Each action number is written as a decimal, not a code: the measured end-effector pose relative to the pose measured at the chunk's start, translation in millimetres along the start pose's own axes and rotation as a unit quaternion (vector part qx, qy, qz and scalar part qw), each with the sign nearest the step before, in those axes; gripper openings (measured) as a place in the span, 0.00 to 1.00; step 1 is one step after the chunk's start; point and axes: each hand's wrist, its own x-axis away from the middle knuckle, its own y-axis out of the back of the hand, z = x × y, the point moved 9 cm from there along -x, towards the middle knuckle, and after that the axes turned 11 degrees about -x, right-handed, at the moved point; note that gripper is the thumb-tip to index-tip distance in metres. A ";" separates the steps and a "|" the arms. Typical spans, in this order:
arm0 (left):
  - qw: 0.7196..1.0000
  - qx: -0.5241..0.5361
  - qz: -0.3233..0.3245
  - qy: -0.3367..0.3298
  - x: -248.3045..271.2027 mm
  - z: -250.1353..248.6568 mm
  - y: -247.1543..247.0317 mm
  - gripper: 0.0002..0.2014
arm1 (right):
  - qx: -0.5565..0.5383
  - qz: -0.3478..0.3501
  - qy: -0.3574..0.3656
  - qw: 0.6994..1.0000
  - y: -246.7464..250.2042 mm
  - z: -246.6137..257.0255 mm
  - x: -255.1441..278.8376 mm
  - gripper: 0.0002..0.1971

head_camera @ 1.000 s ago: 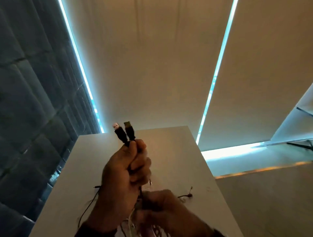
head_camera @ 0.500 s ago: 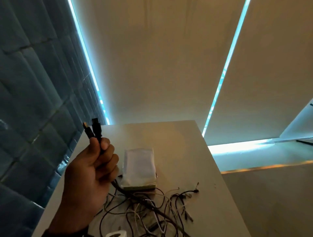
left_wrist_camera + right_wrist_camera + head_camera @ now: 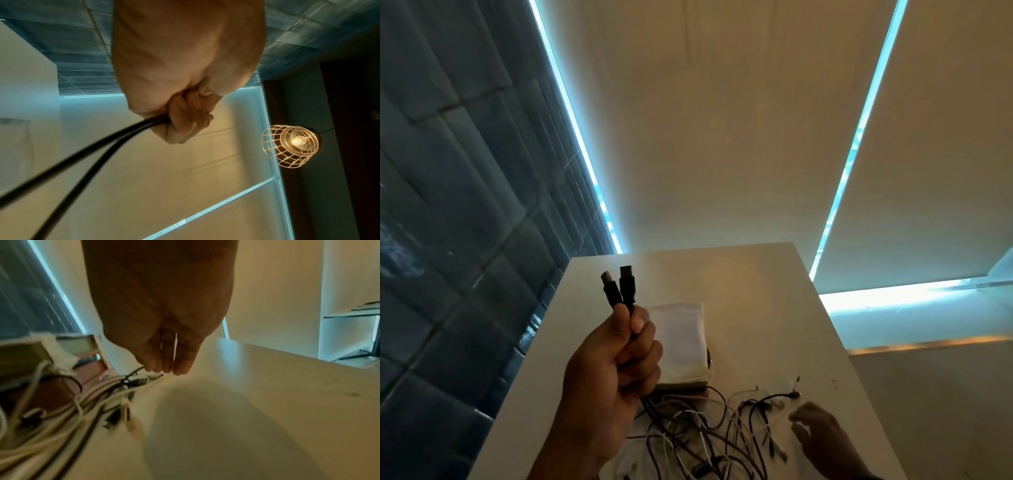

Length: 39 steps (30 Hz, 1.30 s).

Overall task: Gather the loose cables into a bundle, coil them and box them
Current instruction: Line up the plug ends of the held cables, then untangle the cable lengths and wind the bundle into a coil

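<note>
Counter (image 3: 774,308) surface is carrying everything, so I am taking the white box (image 3: 681,342) near its middle as my landmark. Loose cables (image 3: 709,425) are lying tangled just in front of that box, black and white strands crossing each other, with a few plug ends trailing off to the right of it.

Compared with a second ago, my right hand (image 3: 822,435) is no longer up beneath the left one; it is now reaching low toward the trailing plugs right of the box, its grip relaxed, fingers nearly straight and holding nothing. My left hand (image 3: 616,363) is hovering left of the box, its grip curled tight round the black cable (image 3: 86,162), both plug ends (image 3: 619,287) standing up out of the fist and two strands running down into the pile. I am judging that one cable's ends are paired and the gathering is moving on to the next.

Right of the box the counter is offering bare room before its edge; left of the box the edge is sitting close under my raised hand.
</note>
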 end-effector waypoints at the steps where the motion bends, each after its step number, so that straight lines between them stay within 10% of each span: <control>1: 1.000 0.003 0.007 0.003 -2.1 1.9 -1.3 0.16 | -0.004 0.031 0.017 0.999 -9.5 12.0 -8.6 0.07; 15: 0.998 0.039 -0.001 0.041 -19.3 22.3 15.3 0.22 | 0.103 0.034 -0.023 0.994 -28.2 22.4 -62.8 0.10; 22: 0.998 0.044 -0.012 0.047 -14.7 22.9 27.6 0.23 | 0.120 -0.037 0.068 0.990 -23.0 61.7 -75.7 0.04; 31: 0.997 0.055 -0.025 0.050 -11.0 22.2 37.0 0.21 | 0.251 0.083 0.014 0.964 -46.6 53.8 -88.3 0.14; 39: 0.995 -0.008 -0.089 0.044 -10.4 21.3 41.7 0.16 | -0.069 -0.005 0.074 0.995 2.5 115.9 -87.2 0.04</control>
